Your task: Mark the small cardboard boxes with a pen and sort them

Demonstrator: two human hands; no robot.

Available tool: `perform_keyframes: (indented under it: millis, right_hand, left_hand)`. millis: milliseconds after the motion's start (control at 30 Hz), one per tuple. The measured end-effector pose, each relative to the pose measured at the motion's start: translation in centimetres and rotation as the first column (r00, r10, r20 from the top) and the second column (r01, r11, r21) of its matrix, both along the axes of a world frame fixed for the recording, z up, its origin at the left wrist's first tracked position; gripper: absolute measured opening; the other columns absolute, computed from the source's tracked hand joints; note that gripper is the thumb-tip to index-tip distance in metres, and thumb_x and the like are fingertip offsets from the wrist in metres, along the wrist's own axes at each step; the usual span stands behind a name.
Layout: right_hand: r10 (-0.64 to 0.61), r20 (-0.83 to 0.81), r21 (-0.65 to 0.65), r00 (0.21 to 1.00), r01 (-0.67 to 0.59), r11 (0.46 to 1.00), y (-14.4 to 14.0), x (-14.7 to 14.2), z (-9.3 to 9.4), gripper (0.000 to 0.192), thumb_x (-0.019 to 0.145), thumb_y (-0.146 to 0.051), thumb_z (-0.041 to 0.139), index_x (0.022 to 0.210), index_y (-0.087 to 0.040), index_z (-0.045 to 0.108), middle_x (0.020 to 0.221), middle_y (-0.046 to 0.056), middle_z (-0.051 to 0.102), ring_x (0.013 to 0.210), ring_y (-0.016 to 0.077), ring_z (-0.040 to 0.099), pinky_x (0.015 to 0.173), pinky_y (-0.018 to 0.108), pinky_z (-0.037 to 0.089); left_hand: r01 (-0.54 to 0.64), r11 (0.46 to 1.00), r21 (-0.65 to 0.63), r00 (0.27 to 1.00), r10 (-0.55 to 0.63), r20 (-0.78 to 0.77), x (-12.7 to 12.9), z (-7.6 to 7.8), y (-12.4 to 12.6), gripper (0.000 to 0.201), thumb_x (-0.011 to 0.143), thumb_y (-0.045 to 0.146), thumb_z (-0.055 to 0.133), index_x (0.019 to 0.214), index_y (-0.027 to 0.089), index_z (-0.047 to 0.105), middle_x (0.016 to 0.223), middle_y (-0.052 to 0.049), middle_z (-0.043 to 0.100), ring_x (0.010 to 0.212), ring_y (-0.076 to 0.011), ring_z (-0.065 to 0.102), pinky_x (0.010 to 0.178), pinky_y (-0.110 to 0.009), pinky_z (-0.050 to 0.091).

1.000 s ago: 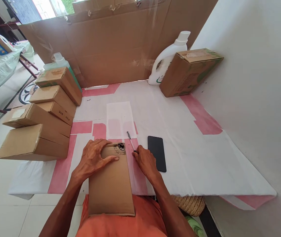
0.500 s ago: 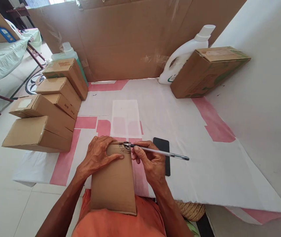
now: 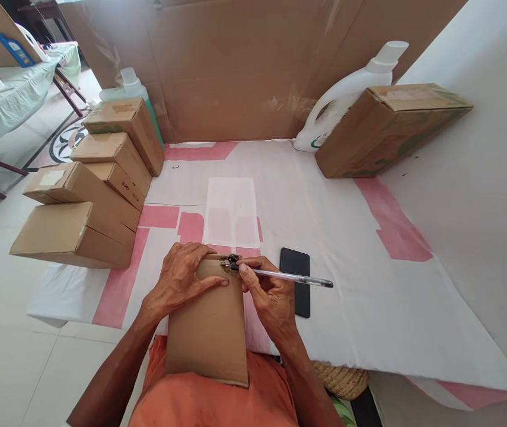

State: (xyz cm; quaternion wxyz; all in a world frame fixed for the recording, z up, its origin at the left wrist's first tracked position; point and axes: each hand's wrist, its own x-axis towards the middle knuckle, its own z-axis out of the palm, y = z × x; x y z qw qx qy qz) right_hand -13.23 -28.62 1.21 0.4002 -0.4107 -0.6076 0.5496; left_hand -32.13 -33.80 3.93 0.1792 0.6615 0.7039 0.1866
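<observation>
Phone point(image 3: 296, 279) partly behind right hand point(image 3: 268, 296)

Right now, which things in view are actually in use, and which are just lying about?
In use:
- flat cardboard box, pressed down by the left hand
- pen in the right hand, tip on the black scribble

Lying about:
- black phone
- stacked cardboard boxes
- white jug
- green-printed box
- green bottle
</observation>
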Motion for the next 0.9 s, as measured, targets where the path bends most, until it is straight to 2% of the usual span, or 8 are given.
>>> perform_keyframes:
  millis: [267,433,500,567,667,800,900]
  right_hand:
    - [-0.006,0.078,0.015,0.997,0.004,1.000,-0.3,1.7,0.1,0.028,0.098,-0.043,0.062,0.078,-0.023,0.066,0.062,-0.002,0.059,0.053,0.0141,0.053,0.051,0.028,0.040]
    - [-0.139,0.127,0.031,0.982,0.136,0.990,1.5,3.0,-0.2,0.031,0.099,-0.051,0.061,0.084,-0.023,0.064,0.071,0.000,0.065,0.058,0.0156,0.059,0.057,0.028,0.046]
    - [-0.161,0.233,0.041,0.959,0.156,0.987,3.0,3.3,-0.9,0.032,0.101,-0.053,0.056,0.092,-0.023,0.062,0.078,0.002,0.069,0.061,0.0166,0.062,0.062,0.029,0.048]
    - [-0.101,0.436,0.048,0.894,0.089,0.995,4.3,3.4,-2.1,0.027,0.103,-0.048,0.051,0.095,-0.023,0.058,0.081,0.003,0.071,0.062,0.0179,0.064,0.064,0.030,0.048]
    - [0.004,0.679,0.030,0.734,-0.033,0.999,5.1,3.1,-4.2,0.013,0.100,-0.034,0.058,0.093,-0.023,0.055,0.072,0.003,0.070,0.067,0.0221,0.067,0.066,0.031,0.045]
    - [0.022,0.789,0.015,0.613,-0.055,0.998,4.1,2.1,-6.3,0.007,0.096,-0.023,0.066,0.097,-0.021,0.059,0.085,0.012,0.076,0.079,0.0274,0.073,0.069,0.032,0.045]
    - [0.017,0.837,0.016,0.548,-0.056,0.998,3.2,1.5,-6.8,0.005,0.101,-0.025,0.063,0.102,-0.021,0.061,0.090,0.014,0.077,0.082,0.0283,0.074,0.070,0.033,0.046]
  left_hand:
    - [-0.008,1.000,0.001,1.000,0.008,-0.014,0.0,0.1,-0.1,0.040,0.085,0.049,0.084,0.111,0.023,0.069,0.111,-0.003,0.078,0.101,-0.0255,0.071,0.096,-0.042,0.044]
    - [-0.008,1.000,0.008,1.000,0.008,-0.022,0.0,0.1,-0.1,0.040,0.085,0.051,0.083,0.111,0.024,0.070,0.114,-0.004,0.078,0.104,-0.0269,0.071,0.095,-0.042,0.045]
    - [-0.005,1.000,0.010,0.999,0.005,-0.033,-0.1,0.0,-0.2,0.039,0.086,0.051,0.082,0.112,0.024,0.070,0.112,-0.004,0.079,0.104,-0.0274,0.071,0.095,-0.043,0.045]
    - [-0.001,1.000,0.017,0.999,0.001,-0.046,-0.2,-0.1,-0.3,0.039,0.087,0.050,0.081,0.113,0.024,0.070,0.112,-0.004,0.079,0.104,-0.0280,0.071,0.096,-0.043,0.045]
    - [-0.011,0.999,0.035,0.998,0.013,-0.063,-0.4,-0.3,-0.5,0.038,0.088,0.051,0.078,0.115,0.025,0.070,0.111,-0.005,0.079,0.102,-0.0286,0.071,0.097,-0.045,0.046]
    - [-0.025,0.999,0.036,0.997,0.027,-0.072,-0.7,-0.5,-0.5,0.038,0.088,0.052,0.076,0.116,0.027,0.073,0.107,-0.004,0.079,0.100,-0.0293,0.071,0.096,-0.045,0.047]
    - [-0.035,0.999,0.027,0.997,0.037,-0.075,-0.8,-0.5,-0.4,0.038,0.088,0.052,0.076,0.116,0.027,0.073,0.107,-0.005,0.079,0.100,-0.0302,0.072,0.094,-0.045,0.048]
